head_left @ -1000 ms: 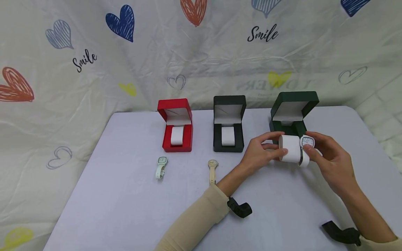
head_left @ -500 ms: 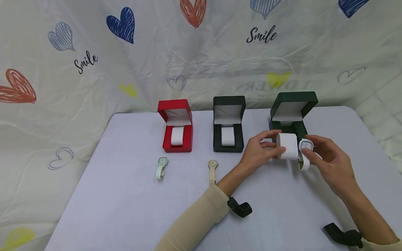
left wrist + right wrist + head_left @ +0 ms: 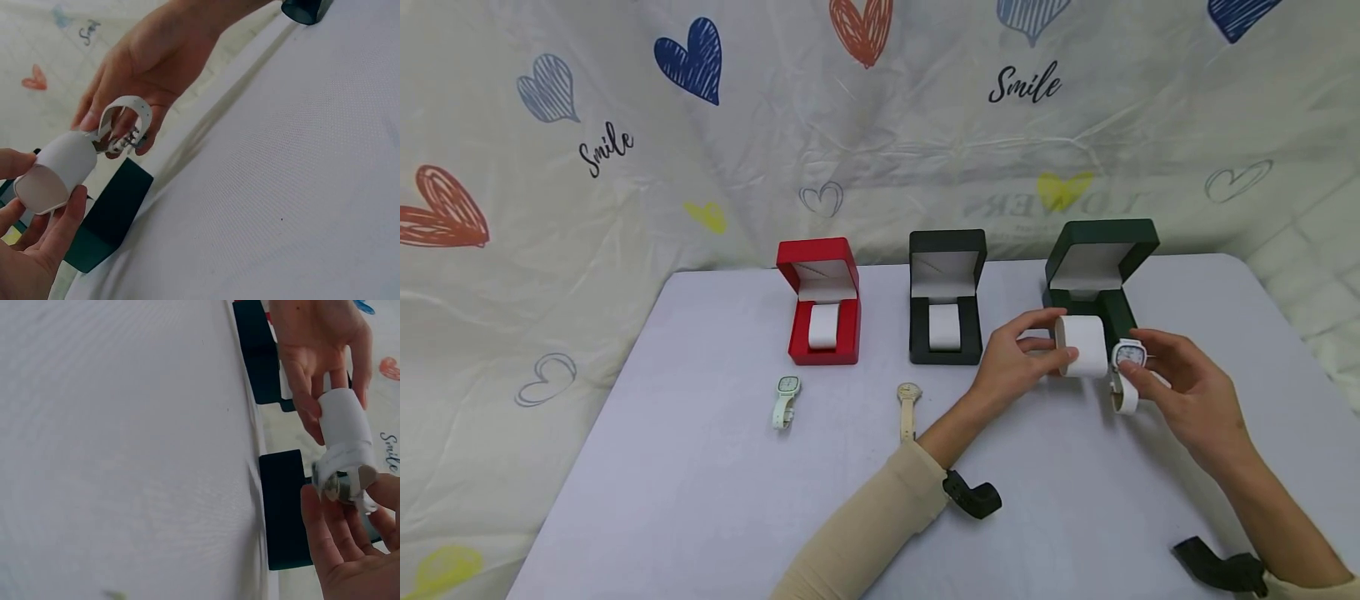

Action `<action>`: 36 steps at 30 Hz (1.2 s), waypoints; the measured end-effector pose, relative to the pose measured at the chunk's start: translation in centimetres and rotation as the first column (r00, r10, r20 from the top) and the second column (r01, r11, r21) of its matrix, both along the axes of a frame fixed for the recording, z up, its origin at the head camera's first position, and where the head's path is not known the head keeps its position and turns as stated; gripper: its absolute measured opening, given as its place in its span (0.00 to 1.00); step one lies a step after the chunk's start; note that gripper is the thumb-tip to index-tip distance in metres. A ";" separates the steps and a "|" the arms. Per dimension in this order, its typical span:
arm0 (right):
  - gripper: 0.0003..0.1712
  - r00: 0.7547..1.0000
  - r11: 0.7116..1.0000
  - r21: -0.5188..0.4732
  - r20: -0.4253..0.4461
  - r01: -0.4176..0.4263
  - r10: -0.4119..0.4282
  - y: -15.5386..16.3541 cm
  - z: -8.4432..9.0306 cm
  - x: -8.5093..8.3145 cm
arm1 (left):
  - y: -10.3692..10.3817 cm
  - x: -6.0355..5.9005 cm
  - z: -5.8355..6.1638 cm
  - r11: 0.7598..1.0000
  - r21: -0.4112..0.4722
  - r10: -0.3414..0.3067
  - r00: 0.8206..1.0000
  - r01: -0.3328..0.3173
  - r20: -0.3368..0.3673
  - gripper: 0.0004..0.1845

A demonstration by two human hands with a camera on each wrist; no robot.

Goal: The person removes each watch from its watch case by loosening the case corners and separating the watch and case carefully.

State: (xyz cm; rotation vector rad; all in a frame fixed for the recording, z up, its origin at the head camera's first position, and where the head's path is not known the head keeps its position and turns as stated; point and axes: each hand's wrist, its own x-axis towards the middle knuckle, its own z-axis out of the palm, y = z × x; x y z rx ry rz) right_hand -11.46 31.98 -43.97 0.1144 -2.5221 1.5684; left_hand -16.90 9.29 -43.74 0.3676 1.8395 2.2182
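Observation:
My left hand [image 3: 1017, 358] grips a white watch cushion [image 3: 1082, 345] by its end, just in front of the open dark green box [image 3: 1097, 271]. In the left wrist view the cushion [image 3: 59, 170] is a curved white roll between thumb and fingers. My right hand [image 3: 1180, 383] pinches a white watch [image 3: 1127, 357] with a square face, its strap [image 3: 1123, 393] hanging in a loop. The watch [image 3: 125, 122] sits right at the cushion's right end. In the right wrist view the watch [image 3: 340, 478] touches the cushion [image 3: 342, 422].
An open red box [image 3: 822, 300] and an open black box [image 3: 947, 296] stand on the white table [image 3: 700, 467], each with a white cushion inside. A pale green watch [image 3: 785, 398] and a beige watch [image 3: 908, 408] lie in front of them. A heart-printed cloth hangs behind.
The watch has slid off the cushion's right end. My left hand has drawn the cushion slightly left and up, while my right hand has moved the watch a little right and down.

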 end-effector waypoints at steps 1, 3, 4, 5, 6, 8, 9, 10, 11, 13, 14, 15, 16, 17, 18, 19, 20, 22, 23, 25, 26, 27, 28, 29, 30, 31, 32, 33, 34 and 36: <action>0.30 1.000 1.000 -0.006 -0.002 -0.005 0.005 0.0 0.0 0.0 | 0.0 0.0 0.0 1.000 -0.001 0.003 1.000 -0.003 -0.001 0.29; 0.29 1.000 1.000 -0.016 0.001 -0.018 0.018 0.1 -0.1 0.0 | -0.1 0.0 0.0 1.000 0.001 0.006 1.000 -0.006 -0.004 0.29; 0.29 1.000 1.000 -0.016 0.004 -0.023 0.023 0.2 -0.2 0.1 | -0.1 0.0 0.0 1.000 0.003 0.007 1.000 -0.007 -0.004 0.29; 0.28 1.000 0.999 -0.018 0.007 -0.028 0.028 0.2 -0.3 0.1 | -0.1 0.0 0.1 1.000 0.006 0.007 1.000 -0.007 -0.005 0.29; 0.28 0.999 0.999 -0.026 0.010 -0.037 0.037 0.3 -0.4 0.1 | -0.1 -0.1 0.1 1.000 0.009 0.007 1.000 -0.007 -0.004 0.29; 0.27 0.999 0.998 -0.051 0.025 -0.047 0.048 0.4 -0.5 0.1 | -0.1 0.0 0.1 1.000 0.015 0.006 1.000 -0.006 -0.004 0.29; 0.26 0.998 0.996 -0.073 0.030 -0.057 0.059 0.4 -0.5 0.2 | -0.1 0.0 0.2 1.000 0.015 0.005 1.000 -0.005 -0.004 0.29; 0.25 0.997 0.995 -0.081 0.036 -0.061 0.064 0.4 -0.6 0.2 | -0.1 0.0 0.2 1.000 0.014 0.006 1.000 -0.006 -0.004 0.29; 0.25 0.997 0.994 -0.087 0.043 -0.065 0.069 0.4 -0.6 0.2 | -0.1 0.0 0.2 1.000 0.013 0.008 1.000 -0.008 -0.004 0.29; 0.23 0.995 0.994 -0.082 0.060 -0.075 0.080 0.5 -0.6 0.2 | -0.1 0.0 0.2 1.000 0.006 0.010 1.000 -0.010 -0.004 0.29; 0.23 0.994 0.994 -0.070 0.065 -0.084 0.088 0.5 -0.6 0.2 | -0.1 0.0 0.2 1.000 0.001 0.012 1.000 -0.012 -0.006 0.29; 0.22 0.993 0.995 -0.047 0.073 -0.092 0.095 0.5 -0.6 0.3 | -0.1 0.0 0.2 1.000 -0.005 0.013 1.000 -0.013 -0.007 0.29; 0.21 0.992 0.995 -0.022 0.084 -0.098 0.099 0.5 -0.6 0.3 | -0.1 0.0 0.2 1.000 -0.009 0.014 1.000 -0.014 -0.007 0.29; 0.21 0.989 0.994 -0.010 0.095 -0.109 0.109 0.6 -0.6 0.4 | -0.1 0.0 0.2 1.000 -0.013 0.014 1.000 -0.014 -0.009 0.29; 0.20 0.987 0.993 0.004 0.109 -0.118 0.117 0.6 -0.7 0.4 | -0.1 0.0 0.2 1.000 -0.016 0.014 1.000 -0.014 -0.010 0.29; 0.20 0.984 0.992 0.014 0.123 -0.129 0.126 0.7 -0.7 0.4 | -0.1 0.0 0.2 1.000 -0.020 0.013 1.000 -0.014 -0.012 0.29; 0.20 0.982 0.991 0.024 0.142 -0.133 0.128 0.7 -0.7 0.5 | -0.1 0.0 0.2 1.000 -0.019 0.014 1.000 -0.014 -0.011 0.29; 0.20 0.975 0.989 0.043 0.178 -0.142 0.132 0.7 -0.7 0.5 | -0.1 0.0 0.2 1.000 -0.018 0.015 1.000 -0.015 -0.011 0.29; 0.20 0.972 0.988 0.061 0.195 -0.144 0.130 0.8 -0.8 0.6 | -0.1 0.0 0.2 1.000 -0.018 0.017 1.000 -0.017 -0.010 0.29; 0.21 0.966 0.984 0.088 0.223 -0.154 0.131 0.8 -0.8 0.6 | -0.1 0.0 0.2 1.000 -0.021 0.023 1.000 -0.023 -0.008 0.29; 0.22 0.963 0.982 0.099 0.234 -0.159 0.132 0.7 -0.8 0.6 | -0.1 -0.1 0.2 0.999 -0.024 0.027 1.000 -0.027 -0.007 0.29; 0.22 0.961 0.980 0.108 0.240 -0.165 0.135 0.7 -0.8 0.6 | -0.1 -0.1 0.1 0.999 -0.029 0.031 1.000 -0.031 -0.006 0.29; 0.23 0.960 0.979 0.117 0.246 -0.169 0.136 0.6 -0.8 0.7 | -0.1 -0.1 0.1 0.999 -0.031 0.036 0.999 -0.036 -0.006 0.29; 0.23 0.958 0.977 0.120 0.250 -0.175 0.141 0.6 -0.8 0.7 | -0.1 -0.1 0.1 0.999 -0.033 0.041 0.999 -0.041 -0.006 0.28; 0.23 0.957 0.976 0.121 0.250 -0.179 0.145 0.6 -0.8 0.7 | -0.1 -0.1 0.1 0.998 -0.035 0.045 0.999 -0.045 -0.007 0.28; 0.24 0.957 0.975 0.124 0.250 -0.182 0.147 0.5 -0.8 0.6 | -0.1 -0.1 0.1 0.998 -0.035 0.049 0.999 -0.049 -0.007 0.28; 0.24 0.957 0.975 0.128 0.251 -0.184 0.147 0.5 -0.8 0.6 | -0.1 -0.1 0.1 0.998 -0.037 0.052 0.999 -0.053 -0.008 0.29; 0.24 0.957 0.974 0.133 0.250 -0.185 0.148 0.5 -0.8 0.6 | -0.1 -0.1 0.1 0.998 -0.037 0.056 0.998 -0.056 -0.009 0.29; 0.24 0.957 0.973 0.137 0.249 -0.186 0.148 0.5 -0.8 0.6 | -0.2 -0.1 0.1 0.998 -0.038 0.058 0.998 -0.058 -0.010 0.29; 0.24 0.958 0.972 0.143 0.247 -0.186 0.147 0.4 -0.7 0.6 | -0.2 -0.2 0.1 0.997 -0.038 0.061 0.998 -0.061 -0.003 0.29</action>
